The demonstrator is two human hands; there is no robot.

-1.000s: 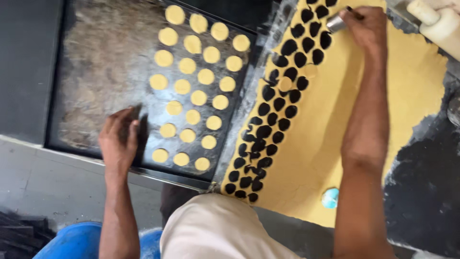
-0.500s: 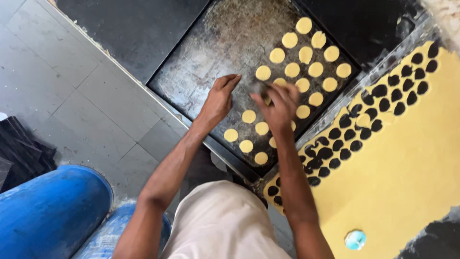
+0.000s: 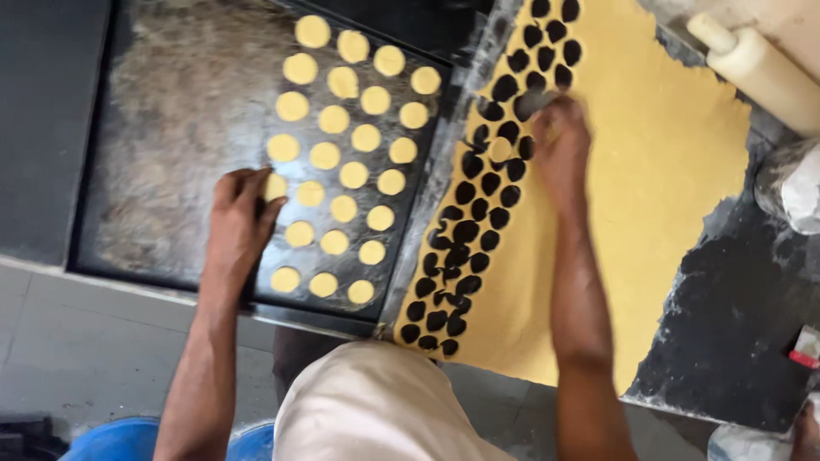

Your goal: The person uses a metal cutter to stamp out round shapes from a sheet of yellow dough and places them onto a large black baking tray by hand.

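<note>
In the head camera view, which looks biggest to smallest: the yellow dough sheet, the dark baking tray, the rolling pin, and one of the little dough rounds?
1. Baking tray and dough sheet: both very large; the sheet runs out of frame, so I can't rank them.
2. Rolling pin, partly cut off by the edge.
3. Dough round, smallest by far.

You are looking down at a grey tiled floor (image 3: 77, 341) at the near left. A dark worktop (image 3: 735, 316) dusted with flour fills the right. A blue tub (image 3: 111, 440) sits at the near left edge. Daylight is soft and even.
</note>
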